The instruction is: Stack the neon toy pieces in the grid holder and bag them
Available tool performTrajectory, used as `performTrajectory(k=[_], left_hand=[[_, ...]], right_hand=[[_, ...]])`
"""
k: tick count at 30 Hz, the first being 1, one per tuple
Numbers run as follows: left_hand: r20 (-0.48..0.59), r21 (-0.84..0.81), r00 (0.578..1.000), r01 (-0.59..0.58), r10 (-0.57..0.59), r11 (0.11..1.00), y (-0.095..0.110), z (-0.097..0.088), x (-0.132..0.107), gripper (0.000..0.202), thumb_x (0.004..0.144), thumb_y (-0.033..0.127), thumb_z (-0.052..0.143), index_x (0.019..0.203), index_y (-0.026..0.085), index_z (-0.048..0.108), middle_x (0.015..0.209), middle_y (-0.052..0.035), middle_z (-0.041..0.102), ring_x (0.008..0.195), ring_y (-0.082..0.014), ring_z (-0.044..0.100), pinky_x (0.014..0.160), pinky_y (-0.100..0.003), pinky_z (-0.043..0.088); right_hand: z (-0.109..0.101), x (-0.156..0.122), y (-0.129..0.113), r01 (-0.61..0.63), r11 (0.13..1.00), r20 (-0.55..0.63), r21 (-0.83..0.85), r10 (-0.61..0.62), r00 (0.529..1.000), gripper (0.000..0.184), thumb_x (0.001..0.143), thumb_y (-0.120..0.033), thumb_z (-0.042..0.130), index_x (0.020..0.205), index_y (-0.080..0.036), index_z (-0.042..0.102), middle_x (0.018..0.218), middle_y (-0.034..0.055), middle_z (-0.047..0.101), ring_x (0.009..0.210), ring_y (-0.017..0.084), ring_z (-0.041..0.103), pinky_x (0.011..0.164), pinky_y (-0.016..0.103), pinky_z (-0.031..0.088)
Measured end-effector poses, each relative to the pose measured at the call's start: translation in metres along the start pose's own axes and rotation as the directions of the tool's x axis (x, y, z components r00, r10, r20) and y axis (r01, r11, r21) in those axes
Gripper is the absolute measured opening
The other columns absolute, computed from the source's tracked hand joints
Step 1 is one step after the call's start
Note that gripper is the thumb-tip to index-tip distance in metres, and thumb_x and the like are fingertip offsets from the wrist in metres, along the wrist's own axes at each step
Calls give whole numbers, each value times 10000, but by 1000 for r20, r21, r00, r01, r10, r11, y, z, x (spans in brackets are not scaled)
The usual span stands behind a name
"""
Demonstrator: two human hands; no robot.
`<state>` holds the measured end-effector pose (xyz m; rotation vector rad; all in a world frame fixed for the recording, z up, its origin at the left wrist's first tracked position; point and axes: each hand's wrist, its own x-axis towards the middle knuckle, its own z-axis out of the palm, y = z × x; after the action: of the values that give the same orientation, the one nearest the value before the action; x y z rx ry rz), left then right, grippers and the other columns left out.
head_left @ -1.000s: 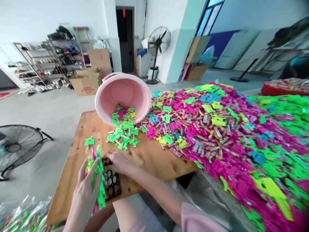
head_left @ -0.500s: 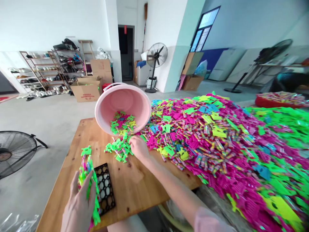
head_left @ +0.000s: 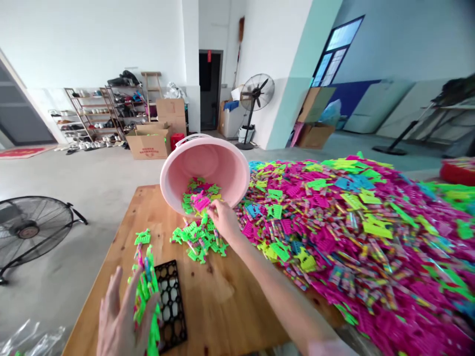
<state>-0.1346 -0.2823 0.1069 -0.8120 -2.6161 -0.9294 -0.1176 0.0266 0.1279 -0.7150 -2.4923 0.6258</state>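
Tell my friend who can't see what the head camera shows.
A person's left hand holds bright green plastic pieces beside a black grid on a wooden table. The right hand reaches into a small pile spilling from a tipped pink bucket, next to a huge colorful heap.

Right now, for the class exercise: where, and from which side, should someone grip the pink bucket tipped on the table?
Probably by the handle of the pink bucket, coming from above and the left: it stands clear at the top, while the lower rim sits among green plastic pieces beside the right hand.
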Motion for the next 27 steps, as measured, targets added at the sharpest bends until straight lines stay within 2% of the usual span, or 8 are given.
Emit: performTrajectory(k=[2,4,6,10,13,18,22,27], left_hand=[[-57,-113,993,97,-104,989,20,-13,12,620,828,523,558,1402,316,452,1436,-108,504,1256,-331,548,998,-516,489],[45,-362,991,134,-126,922,39,-22,23,718,754,547,640,1378,234,474,1173,-98,696,1046,-285,681,931,-448,543],[138,-527,982,184,-130,830,51,-26,29,595,748,519,660,1213,154,595,957,-83,754,860,-241,724,822,-378,582],[142,-424,989,92,-34,901,48,-34,33,373,765,459,675,979,153,684,875,-63,758,825,-213,717,787,-318,566],[181,-332,981,-12,76,943,33,-39,37,568,791,477,649,1268,180,565,1032,-76,745,972,-227,696,906,-366,530],[243,-162,965,-63,101,985,2,-22,39,644,894,524,443,1442,188,399,1452,-138,502,1386,-280,404,1140,-501,309],[346,-116,935,-38,76,993,-17,-2,29,647,914,517,401,1470,189,367,1535,-119,388,1465,-261,228,1184,-480,228],[357,-97,932,-34,66,995,-18,4,25,693,920,502,415,1518,187,259,1562,-118,337,1465,-260,221,1187,-464,235]], right_hand=[[-1,-49,-22,66,918,101,391,-114,988,110,874,-276,631,931,-182,637,864,33,699,812,169,638,740,261,470],[0,-92,-48,10,784,176,621,-152,973,167,814,-338,696,892,-197,654,812,7,697,735,153,627,670,249,468],[2,-120,-70,-102,661,259,744,-144,955,233,768,-387,728,881,-193,667,785,6,694,698,148,618,636,250,469],[2,-131,-85,-213,522,372,826,-222,901,272,746,-406,723,879,-173,679,753,0,685,668,141,616,627,254,482],[11,-119,-78,-191,593,422,782,-279,863,208,788,-344,673,906,-172,672,715,-20,660,591,121,588,576,237,467],[63,-101,-69,-110,898,283,426,-17,959,141,751,-241,722,855,-163,667,751,-1,653,699,149,586,678,257,453],[104,-94,-74,-55,931,338,360,-75,938,197,771,-302,723,914,-183,658,801,-5,665,742,155,588,666,236,415],[117,-95,-78,75,967,419,242,-174,891,258,795,-291,687,1023,-192,615,842,18,692,784,193,628,662,248,399]])
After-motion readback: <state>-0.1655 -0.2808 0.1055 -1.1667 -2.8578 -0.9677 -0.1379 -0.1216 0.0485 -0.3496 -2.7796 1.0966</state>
